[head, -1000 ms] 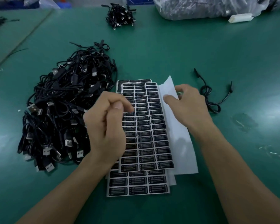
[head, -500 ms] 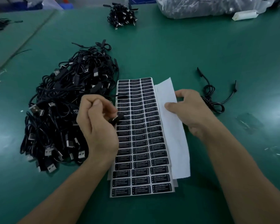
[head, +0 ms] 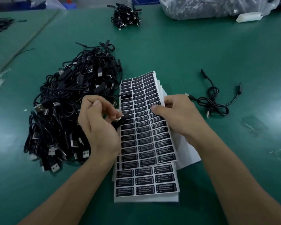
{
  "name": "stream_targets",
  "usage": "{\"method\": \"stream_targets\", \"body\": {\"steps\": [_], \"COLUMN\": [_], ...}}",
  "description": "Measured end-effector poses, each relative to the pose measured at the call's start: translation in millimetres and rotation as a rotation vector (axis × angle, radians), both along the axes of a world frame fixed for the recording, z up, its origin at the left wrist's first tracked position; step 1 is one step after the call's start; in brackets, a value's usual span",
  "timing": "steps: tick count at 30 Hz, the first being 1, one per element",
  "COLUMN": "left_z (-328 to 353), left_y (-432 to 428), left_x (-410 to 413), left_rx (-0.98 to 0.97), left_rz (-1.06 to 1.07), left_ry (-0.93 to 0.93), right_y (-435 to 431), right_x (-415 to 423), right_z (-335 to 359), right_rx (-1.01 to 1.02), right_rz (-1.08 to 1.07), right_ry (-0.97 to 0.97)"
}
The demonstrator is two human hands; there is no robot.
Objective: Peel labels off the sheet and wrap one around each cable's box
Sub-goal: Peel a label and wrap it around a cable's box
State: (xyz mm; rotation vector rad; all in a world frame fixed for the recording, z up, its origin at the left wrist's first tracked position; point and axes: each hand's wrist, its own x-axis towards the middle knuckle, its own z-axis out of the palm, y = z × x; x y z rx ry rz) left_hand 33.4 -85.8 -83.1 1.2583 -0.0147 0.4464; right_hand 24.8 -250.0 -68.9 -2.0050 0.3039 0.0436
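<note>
Label sheet [head: 143, 135], centre frame: I note my right hand [head: 178, 117] gripping its right edge, thumb on top, while my left hand [head: 99, 125], fingers curled, pinches a small black piece [head: 124, 118] at its left edge.

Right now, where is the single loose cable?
In the head view, the loose cable lies on the table right of the right hand, beside the label sheets.

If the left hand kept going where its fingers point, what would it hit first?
Likely the top label sheet, just right of the left hand; beyond it, the right hand gripping that sheet's edge. Height is unclear.
</note>
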Motion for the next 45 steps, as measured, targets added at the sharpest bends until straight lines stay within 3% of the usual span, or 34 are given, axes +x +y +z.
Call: {"method": "stream_targets", "body": {"steps": [2,5,10,12,19,23,26,29,31,33,39,45], "left_z": [-0.2,-0.8,-1.0,-1.0,-2.7,4.1,15.9,25.8,31.6,35.4,38.2,38.4], "left_y": [0.4,0.5,0.4,0.6,1.9,3.4,12.5,26.6,32.0,34.7,42.9,42.8], "left_x": [0.4,-0.2,-0.7,-0.9,-0.4,0.1,4.0,6.7,4.4,2.6,0.4,2.3], "left_rx": [-0.002,0.031,0.052,0.067,0.102,0.109,0.372,0.998,1.387,1.589,1.863,1.822], "left_rz": [-0.001,0.002,0.011,0.008,0.012,-0.003,0.006,0.126,0.164,0.068,-0.077,-0.045], "left_ry": [0.0,-0.004,-0.008,-0.012,-0.031,-0.069,-0.232,-0.354,-0.287,-0.158,-0.014,-0.029], "right_y": [-0.9,-0.7,-1.6,-1.8,-4.2,-5.0,-8.6,-11.1,-11.2,-10.8,-10.4,-7.8], "right_x": [-0.4,-0.7,0.1,0.1,-2.7,-4.8,-6.4,-9.5,-12.2,-13.7,-14.9,-15.5], "right_z": [-1.3,-3.2,-4.2,-3.5,-6.3,-4.7,-9.8,-16.0,-17.6,-18.1,-19.8,-20.1], "right_rx": [-0.009,0.228,0.335,0.279,-0.21,-0.257,-0.31,-0.339,-0.356,-0.367,-0.382,-0.391], "right_rz": [-0.002,-0.011,-0.074,-0.077,-0.093,-0.133,-0.145,-0.147,-0.142,-0.14,-0.119,-0.089], "right_ry": [-0.018,0.077,0.095,0.065,-0.094,-0.195,-0.253,-0.258,-0.261,-0.257,-0.255,-0.251]}}
